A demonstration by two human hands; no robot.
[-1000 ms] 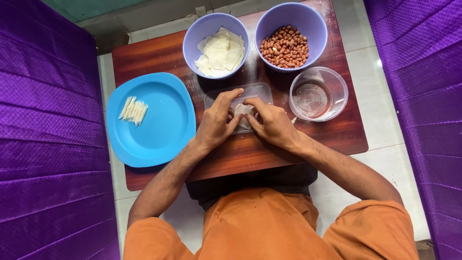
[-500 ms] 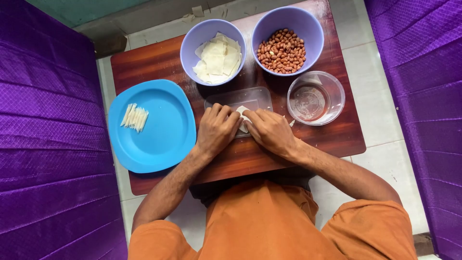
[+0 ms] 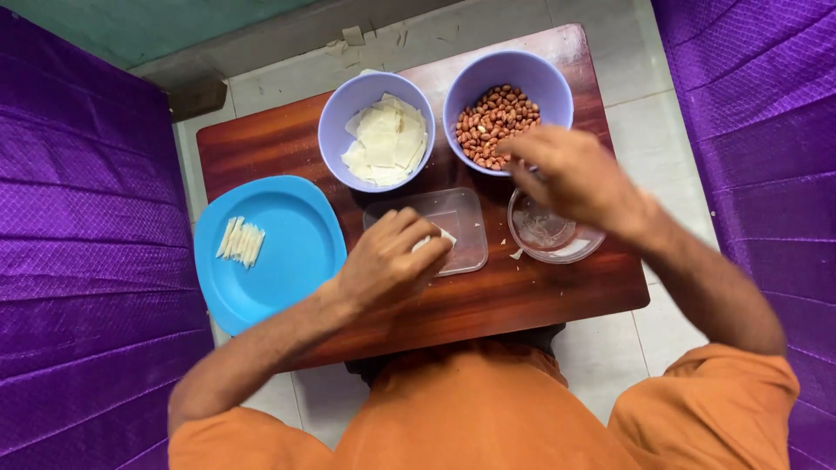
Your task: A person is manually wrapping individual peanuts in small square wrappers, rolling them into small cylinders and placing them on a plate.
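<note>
A few rolls sit plated; your left hand pinches a wrapper, your right hand (fingers loose, empty) reaches for peanuts; many wrappers remain

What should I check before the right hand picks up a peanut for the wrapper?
1. Wrapper pinned on the clear tray by the left hand: ok.
2. Right hand at the rim of the peanut bowl: ok, though blurred.
3. Right grip holding a peanut: cannot tell.
4. Peanuts in supply: ok.
5. Glass bowl right under the right wrist, knock risk: not ok.
6. Room on the blue plate beside the finished rolls: ok.
</note>
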